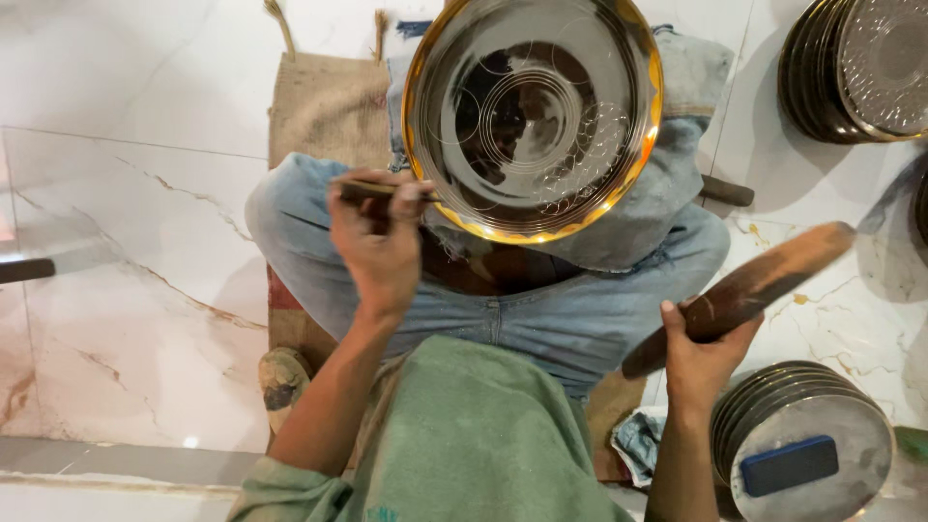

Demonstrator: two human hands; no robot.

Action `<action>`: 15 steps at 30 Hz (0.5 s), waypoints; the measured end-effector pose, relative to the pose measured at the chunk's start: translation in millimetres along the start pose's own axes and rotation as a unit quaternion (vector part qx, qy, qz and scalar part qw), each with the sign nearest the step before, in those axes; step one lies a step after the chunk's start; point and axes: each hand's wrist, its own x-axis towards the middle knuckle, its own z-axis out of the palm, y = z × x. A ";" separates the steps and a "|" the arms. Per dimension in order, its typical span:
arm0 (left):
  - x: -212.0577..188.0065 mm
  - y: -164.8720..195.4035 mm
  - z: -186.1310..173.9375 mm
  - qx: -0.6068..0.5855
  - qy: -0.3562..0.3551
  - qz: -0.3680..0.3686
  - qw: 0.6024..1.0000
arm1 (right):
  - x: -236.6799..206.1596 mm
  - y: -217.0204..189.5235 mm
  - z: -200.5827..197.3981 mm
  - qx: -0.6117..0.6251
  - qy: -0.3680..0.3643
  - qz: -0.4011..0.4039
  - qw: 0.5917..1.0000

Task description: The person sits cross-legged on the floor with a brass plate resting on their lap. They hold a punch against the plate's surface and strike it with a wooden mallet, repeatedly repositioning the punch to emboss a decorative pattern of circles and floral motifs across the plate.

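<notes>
With the metal plate only propped on the knees, the chisel pinched shut in the left hand and the wooden mallet gripped tight in the right hand, a skewed blow could easily get the plate slipped or gouged, tbh.

Top rim of metal plate cut by upper edge, chisel mostly hidden in left hand, plate stack cropped at right edge, dark handle cut at left edge, lower plate stack cropped at bottom
</notes>
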 end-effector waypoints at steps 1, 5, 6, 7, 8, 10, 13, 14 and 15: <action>1.5 4.5 -11.0 -0.006 0.008 -0.006 1.000 | -1.7 4.3 -1.1 0.009 0.001 0.015 1.000; -6.3 15.3 -43.4 -0.001 0.044 -0.023 0.999 | -13.8 17.7 -7.0 0.004 0.005 0.041 0.999; -9.8 15.7 -46.7 0.006 0.054 -0.024 0.998 | -17.9 20.2 -7.7 -0.007 0.007 0.038 0.999; -13.5 15.2 -48.0 0.009 0.059 -0.032 0.998 | -22.5 22.4 -7.6 0.003 0.007 0.072 0.997; -17.8 14.6 -48.4 0.012 0.064 -0.041 0.997 | -27.5 24.5 -6.1 0.013 0.006 0.108 0.994; -25.5 14.3 -46.6 0.014 0.060 -0.053 0.997 | -36.6 27.7 -0.3 0.048 -0.001 0.131 0.990; -37.6 17.7 -39.8 0.002 0.036 -0.060 0.998 | -46.8 29.7 12.0 0.068 -0.019 0.089 0.994; -40.9 20.8 -38.6 -0.005 0.028 -0.059 0.998 | -49.0 29.1 15.4 0.041 -0.025 0.073 0.996; -43.0 24.4 -37.7 -0.011 0.020 -0.057 0.998 | -50.6 27.9 17.5 0.015 -0.030 0.056 0.998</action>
